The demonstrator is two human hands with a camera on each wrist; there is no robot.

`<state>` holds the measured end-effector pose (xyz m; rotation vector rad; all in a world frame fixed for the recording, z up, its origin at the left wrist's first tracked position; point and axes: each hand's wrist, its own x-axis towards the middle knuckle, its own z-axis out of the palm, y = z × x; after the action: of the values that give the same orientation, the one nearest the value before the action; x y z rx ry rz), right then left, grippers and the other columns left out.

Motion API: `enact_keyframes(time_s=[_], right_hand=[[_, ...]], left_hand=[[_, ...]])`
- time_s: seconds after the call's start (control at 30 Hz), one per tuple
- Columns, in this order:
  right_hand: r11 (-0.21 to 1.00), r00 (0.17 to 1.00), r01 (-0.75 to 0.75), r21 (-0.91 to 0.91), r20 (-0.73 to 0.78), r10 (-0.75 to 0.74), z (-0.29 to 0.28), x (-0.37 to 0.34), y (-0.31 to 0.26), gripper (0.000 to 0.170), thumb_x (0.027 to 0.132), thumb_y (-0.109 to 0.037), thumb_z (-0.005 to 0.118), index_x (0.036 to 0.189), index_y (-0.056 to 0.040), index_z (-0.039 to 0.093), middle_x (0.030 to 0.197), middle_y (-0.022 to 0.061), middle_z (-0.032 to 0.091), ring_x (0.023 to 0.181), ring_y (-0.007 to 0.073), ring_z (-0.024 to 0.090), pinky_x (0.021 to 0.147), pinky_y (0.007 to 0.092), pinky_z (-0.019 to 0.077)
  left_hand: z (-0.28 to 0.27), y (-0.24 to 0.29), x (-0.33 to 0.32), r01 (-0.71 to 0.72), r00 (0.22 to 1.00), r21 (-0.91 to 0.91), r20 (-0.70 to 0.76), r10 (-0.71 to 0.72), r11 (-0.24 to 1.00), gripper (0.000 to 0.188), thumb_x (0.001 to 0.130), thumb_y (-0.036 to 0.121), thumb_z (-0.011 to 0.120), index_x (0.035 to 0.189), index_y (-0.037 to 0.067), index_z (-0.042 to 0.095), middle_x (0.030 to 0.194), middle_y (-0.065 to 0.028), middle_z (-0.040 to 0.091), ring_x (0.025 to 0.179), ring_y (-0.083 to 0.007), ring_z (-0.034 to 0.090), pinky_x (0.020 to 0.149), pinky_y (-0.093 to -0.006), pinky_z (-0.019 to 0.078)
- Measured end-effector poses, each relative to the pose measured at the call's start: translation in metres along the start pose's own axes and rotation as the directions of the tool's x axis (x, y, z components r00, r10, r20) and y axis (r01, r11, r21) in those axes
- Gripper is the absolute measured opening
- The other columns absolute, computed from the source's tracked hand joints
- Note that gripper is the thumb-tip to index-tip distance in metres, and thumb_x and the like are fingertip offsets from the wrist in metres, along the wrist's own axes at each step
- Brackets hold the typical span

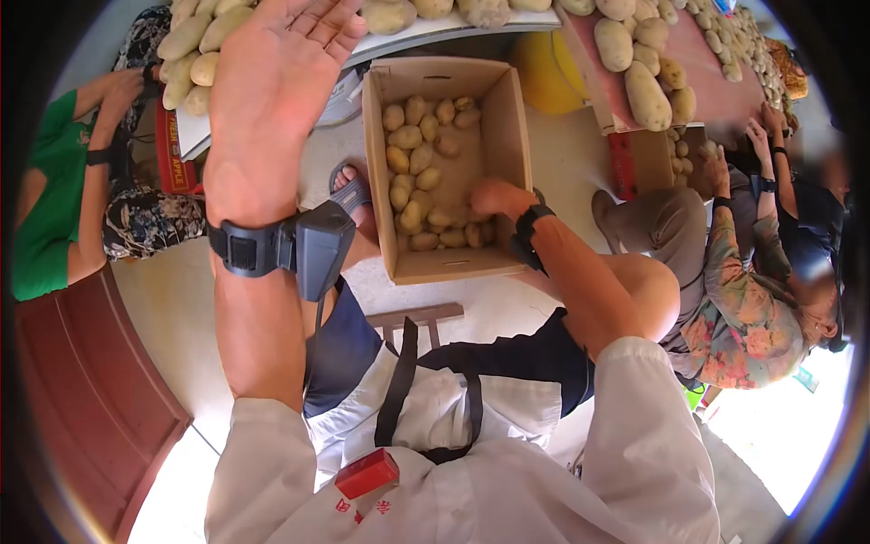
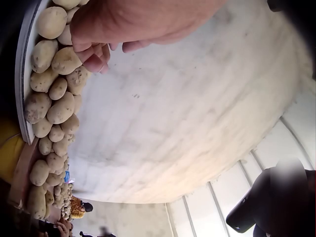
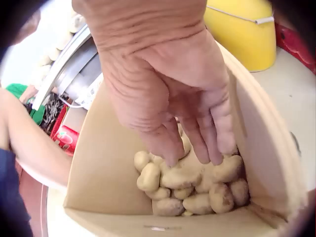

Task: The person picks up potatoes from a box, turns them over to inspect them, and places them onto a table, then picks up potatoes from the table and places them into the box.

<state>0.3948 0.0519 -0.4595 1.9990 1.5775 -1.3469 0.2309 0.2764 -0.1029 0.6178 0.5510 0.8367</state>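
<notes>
My left hand (image 1: 281, 77) is raised at the table's near edge, palm turned up, with its fingers loosely bent beside the potatoes (image 2: 61, 106) in the left wrist view. Nothing shows in its grasp. A cardboard box (image 1: 453, 266) stands on the floor between my legs, its bottom partly covered with potatoes (image 1: 420, 159). My right hand (image 3: 173, 94) reaches down inside that box, close to its right wall. Its fingers point downward, slightly bent and spread, right over several potatoes (image 3: 197, 185); one potato shows behind the gap between thumb and fingers.
More potatoes (image 1: 648, 95) lie on a reddish board (image 1: 725, 86) at right. A yellow bucket (image 1: 548, 72) stands behind the box. A person in green (image 1: 54, 195) sits left, others sit right near a patterned sleeve (image 1: 743, 317). A small wooden stool (image 1: 417, 315) is below the box.
</notes>
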Motion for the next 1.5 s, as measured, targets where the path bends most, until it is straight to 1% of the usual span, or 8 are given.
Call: enact_keyframes(time_s=[0.17, 0.23, 0.3, 0.37, 0.9, 1.0, 1.2, 1.5], right_hand=[[0.996, 0.995, -0.077, 0.04, -0.054, 0.079, 0.031, 0.018, 0.004, 0.041, 0.08, -0.033, 0.063, 0.114, -0.0112, 0.071, 0.117, 0.0152, 0.068, 0.11, 0.0339, 0.063, 0.095, 0.0422, 0.0503], [0.982, 0.958, -0.136, 0.132, -0.236, 0.164, 0.054, 0.011, -0.011, 0.037, 0.08, -0.037, 0.067, 0.103, -0.0097, 0.075, 0.11, 0.0165, 0.071, 0.104, 0.0328, 0.068, 0.089, 0.0464, 0.0531], [0.977, 0.972, -0.16, -0.143, -0.194, 0.131, 0.016, -0.024, -0.044, 0.044, 0.078, -0.037, 0.071, 0.114, -0.0105, 0.071, 0.124, 0.0183, 0.064, 0.118, 0.0365, 0.058, 0.099, 0.0512, 0.0466], [0.96, 0.924, -0.203, -0.191, -0.361, 0.124, 0.041, 0.0, -0.044, 0.03, 0.079, -0.029, 0.068, 0.1, -0.0091, 0.075, 0.109, 0.0186, 0.069, 0.107, 0.0318, 0.065, 0.088, 0.0497, 0.0508], [0.999, 0.989, -0.039, 0.007, -0.145, 0.039, 0.02, 0.006, -0.051, 0.042, 0.065, -0.044, 0.075, 0.093, -0.0133, 0.078, 0.097, 0.0128, 0.074, 0.093, 0.0317, 0.07, 0.085, 0.0449, 0.0532], [0.999, 0.993, -0.021, -0.037, 0.111, 0.025, 0.024, 0.002, -0.056, 0.052, 0.069, -0.052, 0.073, 0.105, -0.0152, 0.076, 0.108, 0.011, 0.072, 0.104, 0.0291, 0.068, 0.091, 0.0456, 0.0519], [0.976, 0.985, -0.021, -0.216, -0.174, -0.017, 0.023, 0.003, -0.043, 0.037, 0.07, -0.041, 0.071, 0.093, -0.0126, 0.078, 0.095, 0.0121, 0.074, 0.089, 0.0307, 0.071, 0.077, 0.0474, 0.0551], [0.993, 0.996, -0.088, -0.072, -0.003, 0.088, 0.042, 0.014, -0.033, 0.041, 0.076, -0.041, 0.067, 0.098, -0.0085, 0.077, 0.106, 0.016, 0.072, 0.1, 0.0298, 0.07, 0.089, 0.0443, 0.0532]], left_hand=[[-0.006, -0.004, -0.017, -0.046, 0.999, 0.06, -0.024, 0.048, 0.997, 0.02, 0.095, 0.007, 0.056, 0.111, -0.003, 0.052, 0.106, -0.0136, 0.059, 0.099, -0.0237, 0.059, 0.082, -0.034, 0.0517], [-0.041, -0.005, -0.008, -0.28, 0.921, 0.511, 0.381, 0.077, 0.813, 0.047, 0.098, 0.013, 0.052, 0.137, -0.01, 0.04, 0.133, -0.0193, 0.051, 0.125, -0.0304, 0.052, 0.094, -0.0356, 0.0479], [-0.02, 0.003, 0.003, 0.159, 0.983, -0.001, 0.092, -0.158, 0.987, 0.052, 0.098, 0.017, 0.054, 0.14, -0.008, 0.039, 0.135, -0.017, 0.051, 0.126, -0.028, 0.051, 0.092, -0.0331, 0.0467], [-0.02, 0.001, 0.003, 0.189, 0.978, 0.067, 0.079, -0.194, 0.98, 0.055, 0.097, 0.019, 0.056, 0.142, -0.007, 0.038, 0.134, -0.0157, 0.052, 0.126, -0.0263, 0.05, 0.09, -0.0319, 0.0458], [-0.007, -0.018, -0.003, 0.194, 0.975, 0.149, 0.077, -0.207, 0.97, 0.047, 0.098, 0.024, 0.057, 0.136, -0.003, 0.045, 0.127, -0.013, 0.055, 0.116, -0.0215, 0.056, 0.085, -0.0304, 0.0475], [-0.006, -0.02, -0.008, 0.226, 0.971, 0.168, 0.043, -0.236, 0.96, 0.047, 0.098, 0.022, 0.057, 0.135, -0.003, 0.045, 0.128, -0.0131, 0.055, 0.115, -0.0218, 0.057, 0.086, -0.0307, 0.0477], [-0.008, -0.029, -0.001, 0.194, 0.97, 0.142, 0.121, -0.212, 0.971, 0.041, 0.098, 0.015, 0.054, 0.134, -0.002, 0.047, 0.128, -0.0139, 0.055, 0.116, -0.0244, 0.057, 0.085, -0.0315, 0.0479], [0.001, -0.04, -0.002, 0.243, 0.958, 0.075, 0.14, -0.251, 0.967, 0.037, 0.098, 0.011, 0.053, 0.131, -0.003, 0.049, 0.122, -0.017, 0.061, 0.116, -0.0297, 0.061, 0.083, -0.036, 0.0501]])
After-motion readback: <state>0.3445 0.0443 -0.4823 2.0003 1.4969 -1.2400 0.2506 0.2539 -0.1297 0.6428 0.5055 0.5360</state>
